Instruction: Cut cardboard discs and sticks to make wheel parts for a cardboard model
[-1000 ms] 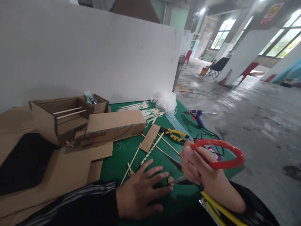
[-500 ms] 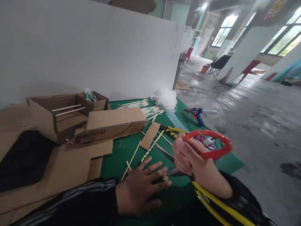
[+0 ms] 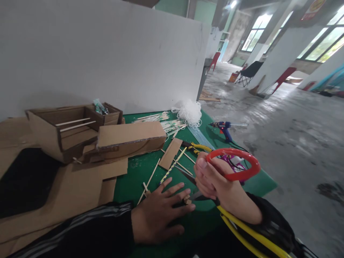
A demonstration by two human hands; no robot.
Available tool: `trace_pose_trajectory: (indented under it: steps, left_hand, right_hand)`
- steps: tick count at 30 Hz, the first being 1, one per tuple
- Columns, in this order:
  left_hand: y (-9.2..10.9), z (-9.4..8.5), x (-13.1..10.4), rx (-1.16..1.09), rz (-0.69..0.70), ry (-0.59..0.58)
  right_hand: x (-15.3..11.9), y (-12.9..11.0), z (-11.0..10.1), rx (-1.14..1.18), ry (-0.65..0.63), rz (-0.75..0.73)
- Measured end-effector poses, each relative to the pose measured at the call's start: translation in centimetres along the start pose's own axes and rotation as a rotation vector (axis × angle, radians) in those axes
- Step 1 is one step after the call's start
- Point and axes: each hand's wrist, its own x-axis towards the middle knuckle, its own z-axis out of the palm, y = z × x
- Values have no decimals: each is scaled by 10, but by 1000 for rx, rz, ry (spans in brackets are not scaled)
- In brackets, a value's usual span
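My left hand [image 3: 160, 215] lies palm down on the green tabletop, fingers spread. A small light-brown piece [image 3: 187, 200], perhaps wood or cardboard, sits at its fingertips; whether the fingers press on it I cannot tell. My right hand [image 3: 213, 175] is wrapped round scissors with a red handle loop [image 3: 256, 166] standing above the fist. Their blades [image 3: 199, 196] stick out towards the left hand, parted, the lower one close to the small piece. A long yellow loop [image 3: 242, 231] runs below the right wrist. Beyond the left fingers are a patterned yellow stick [image 3: 173, 166] and a cardboard strip [image 3: 170, 154].
Left stand an open cardboard box [image 3: 45, 134] and a closed one [image 3: 131, 138], with flat cardboard [image 3: 72, 193] in front. Farther back lie thin sticks [image 3: 153, 117], tangled white cord [image 3: 190, 114], yellow-handled pliers [image 3: 197, 147] and a blue glue gun [image 3: 225, 130]. A white panel [image 3: 107, 61] borders the table.
The view has shifted slightly. My right hand and the scissors appear a little farther left, closer to my left hand, which keeps its spread pose on the table.
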Motion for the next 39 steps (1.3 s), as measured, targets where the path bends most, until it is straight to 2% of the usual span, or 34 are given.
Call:
trace_pose_trajectory:
  steps: [4,16,23,39]
  left_hand:
    - [0,1,0,-10,-1,-5]
    - [0,2,0,6,0,8]
    - [-1,3,0,12,8,11]
    - [0,3,1,36,17,63]
  right_hand:
    - [0,1,0,4,-16,-6]
    - [-5,1,3,-120,43,-4]
    - [-4,-4,7,-36,50,8]
    - [-1,-3,6,-66,29,32]
